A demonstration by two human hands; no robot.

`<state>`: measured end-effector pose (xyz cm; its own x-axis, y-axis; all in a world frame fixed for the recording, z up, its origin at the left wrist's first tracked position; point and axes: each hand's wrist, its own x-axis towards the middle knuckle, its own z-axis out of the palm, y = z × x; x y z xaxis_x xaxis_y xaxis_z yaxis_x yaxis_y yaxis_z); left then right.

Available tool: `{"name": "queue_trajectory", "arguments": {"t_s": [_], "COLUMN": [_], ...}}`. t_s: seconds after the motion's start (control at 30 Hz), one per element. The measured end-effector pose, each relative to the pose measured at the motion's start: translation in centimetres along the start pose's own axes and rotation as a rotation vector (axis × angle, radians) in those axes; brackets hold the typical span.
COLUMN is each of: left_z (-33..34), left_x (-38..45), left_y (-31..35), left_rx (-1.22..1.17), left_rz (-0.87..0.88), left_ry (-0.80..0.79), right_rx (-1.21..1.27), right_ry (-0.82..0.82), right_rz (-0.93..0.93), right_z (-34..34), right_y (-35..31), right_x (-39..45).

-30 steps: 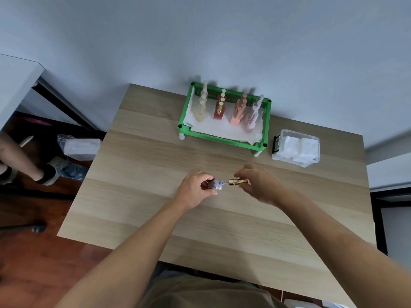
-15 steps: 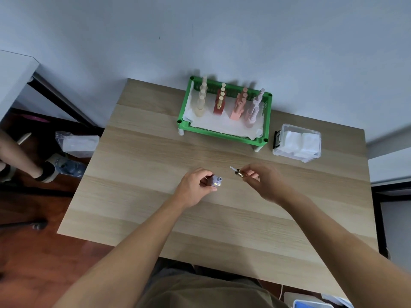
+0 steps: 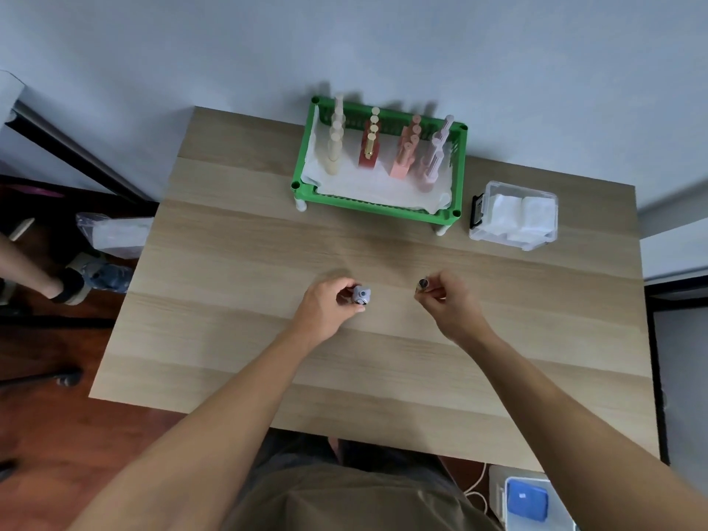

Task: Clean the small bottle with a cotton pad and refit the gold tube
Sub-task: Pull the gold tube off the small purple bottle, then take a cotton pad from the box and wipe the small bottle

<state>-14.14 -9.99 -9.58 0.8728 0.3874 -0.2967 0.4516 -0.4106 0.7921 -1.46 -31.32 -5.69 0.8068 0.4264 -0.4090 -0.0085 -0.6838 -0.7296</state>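
Note:
My left hand (image 3: 328, 306) grips a small pale lilac bottle (image 3: 361, 293) just above the middle of the wooden table (image 3: 237, 285); its open neck points up toward the camera. My right hand (image 3: 446, 300) pinches the gold tube (image 3: 422, 284), of which only the dark round end and a bit of gold show past my fingers. The bottle and the tube are apart, with a hand's width of bare table between them. A clear plastic box (image 3: 513, 214) of white cotton pads stands at the back right.
A green basket (image 3: 377, 203) lined with white paper holds several upright cream, red, pink and lilac bottles at the table's back edge, against the wall. A person's leg and sandalled foot (image 3: 67, 289) are on the floor to the left.
The gold tube has come out of the bottle. My right hand has carried it off to the right and turned it end-on, while my left hand tipped the bottle's neck upward.

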Motion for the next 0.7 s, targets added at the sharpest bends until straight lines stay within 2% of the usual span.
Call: {"name": "queue_trajectory", "arguments": {"t_s": [0.13,0.3,0.7], "left_z": [0.0,0.1,0.4], "left_x": [0.6,1.3,1.8], "left_y": [-0.3,-0.6,-1.5], "left_rx": [0.002,0.02,-0.049], "left_rz": [0.066,0.064,-0.01], "left_ry": [0.02,0.024,0.001], "right_rx": [0.027,0.032,0.043], "right_ry": [0.059,0.088,0.078], "right_rz": [0.02,0.029,0.044], "right_z": [0.9,1.8,2.8], "right_y": [0.8,1.1,2.1], "right_x": [0.2,0.7,1.6]}}
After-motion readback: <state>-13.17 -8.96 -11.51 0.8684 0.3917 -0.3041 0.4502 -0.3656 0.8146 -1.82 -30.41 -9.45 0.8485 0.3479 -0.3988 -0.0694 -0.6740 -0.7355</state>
